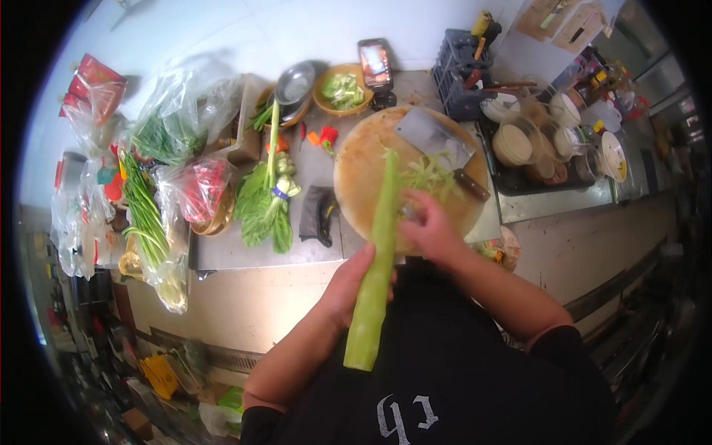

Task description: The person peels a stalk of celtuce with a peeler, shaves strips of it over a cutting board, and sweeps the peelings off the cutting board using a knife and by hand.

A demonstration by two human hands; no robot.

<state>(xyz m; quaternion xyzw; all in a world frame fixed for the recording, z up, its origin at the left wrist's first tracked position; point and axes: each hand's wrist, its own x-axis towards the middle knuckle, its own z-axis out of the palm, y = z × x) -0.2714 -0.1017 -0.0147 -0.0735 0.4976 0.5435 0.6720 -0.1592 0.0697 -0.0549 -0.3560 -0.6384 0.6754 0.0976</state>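
A long, pale green peeled celtuce stem (pixel 380 274) slants over the edge of the round wooden chopping board (pixel 361 159). My left hand (pixel 350 285) is closed around its middle, and the thick cut end points down toward my shirt. Beside the stem's upper part, my right hand (pixel 432 231) is closed on a small peeler (pixel 409 213), mostly covered by the fingers. Green peelings (pixel 434 178) lie in a heap on the board. Behind them rests a broad cleaver (pixel 436 138), its dark wooden handle pointing right.
Left of the board are a leafy celtuce top (pixel 261 208), a dark cloth-like item (pixel 317 215) and red pepper pieces (pixel 328 136). A basket (pixel 323 95) of green slices and a phone (pixel 375 65) stand behind. Stacked bowls (pixel 513 144) fill a tray at right; bagged scallions (pixel 147 211) hang over the left edge.
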